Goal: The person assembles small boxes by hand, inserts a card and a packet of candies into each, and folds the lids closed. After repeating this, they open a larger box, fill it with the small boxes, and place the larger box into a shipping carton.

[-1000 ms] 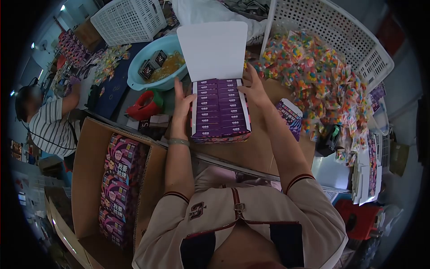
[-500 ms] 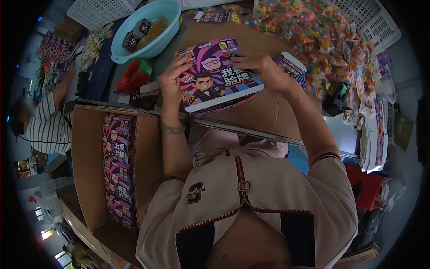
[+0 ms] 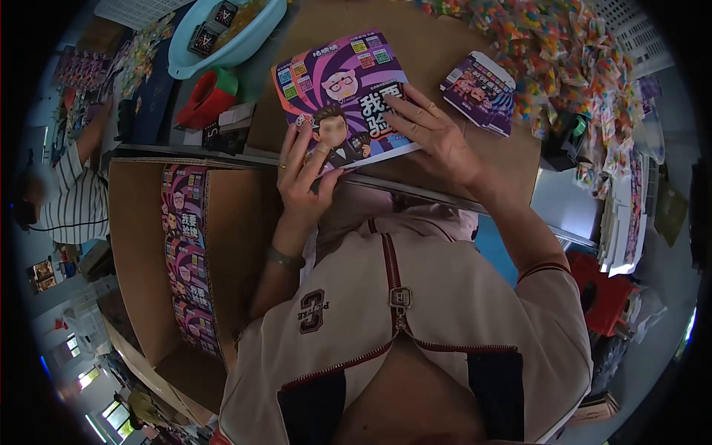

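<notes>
A purple printed cardboard box (image 3: 345, 85) with cartoon figures and large Chinese characters lies tilted in front of me, over the table's near edge. My left hand (image 3: 302, 178) grips its lower left corner, fingers on the printed face and thumb by the lower edge. At the right side, my right hand (image 3: 437, 141) holds the box with its fingers spread across the characters; its thumb is hidden. Right of this hand, a smaller purple carton (image 3: 480, 93) with a white flap rests on the brown cardboard sheet (image 3: 437, 41).
An open carton (image 3: 137, 245) at my left holds a row of similar purple boxes (image 3: 185, 259). Beyond are a red tape roll (image 3: 200, 104) and a blue basin (image 3: 248, 33). Colourful small packets (image 3: 564, 67) pile up at right. Another person (image 3: 70, 193) stands far left.
The purple box has turned its printed face more towards me and come nearer. My left hand has slid to its lower left corner, and my right hand has moved lower along the right side.
</notes>
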Demonstrator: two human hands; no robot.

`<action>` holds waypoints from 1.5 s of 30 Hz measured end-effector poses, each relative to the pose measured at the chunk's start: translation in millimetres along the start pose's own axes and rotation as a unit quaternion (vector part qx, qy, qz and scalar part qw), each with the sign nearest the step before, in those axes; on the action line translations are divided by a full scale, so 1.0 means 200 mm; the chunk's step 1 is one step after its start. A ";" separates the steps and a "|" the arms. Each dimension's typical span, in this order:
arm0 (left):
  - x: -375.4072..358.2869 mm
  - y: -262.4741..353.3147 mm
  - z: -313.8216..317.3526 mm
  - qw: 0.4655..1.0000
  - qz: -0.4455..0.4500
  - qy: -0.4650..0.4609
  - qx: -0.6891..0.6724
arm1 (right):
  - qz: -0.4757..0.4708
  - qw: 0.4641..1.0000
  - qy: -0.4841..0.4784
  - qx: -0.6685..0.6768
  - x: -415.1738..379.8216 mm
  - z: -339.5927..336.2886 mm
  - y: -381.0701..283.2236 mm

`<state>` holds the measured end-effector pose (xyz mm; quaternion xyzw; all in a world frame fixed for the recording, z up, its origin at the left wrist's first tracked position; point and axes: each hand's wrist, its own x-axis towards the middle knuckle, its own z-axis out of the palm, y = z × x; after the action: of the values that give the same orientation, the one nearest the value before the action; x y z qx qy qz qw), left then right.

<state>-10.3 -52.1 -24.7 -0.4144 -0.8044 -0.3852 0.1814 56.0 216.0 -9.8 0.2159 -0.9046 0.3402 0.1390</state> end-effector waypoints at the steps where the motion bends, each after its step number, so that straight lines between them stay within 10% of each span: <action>1: 0.01 -0.01 0.01 0.998 0.042 0.041 0.036 | -0.019 0.999 0.018 -0.022 0.00 0.03 0.03; 45: -0.08 0.05 -0.06 0.990 0.110 0.027 0.085 | -0.056 0.995 0.082 -0.024 -0.06 0.02 -0.06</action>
<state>7.1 -66.0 -21.4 -0.4728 -0.7785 -0.3042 0.2791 70.6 208.8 -11.4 0.2338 -0.8846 0.3269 0.2366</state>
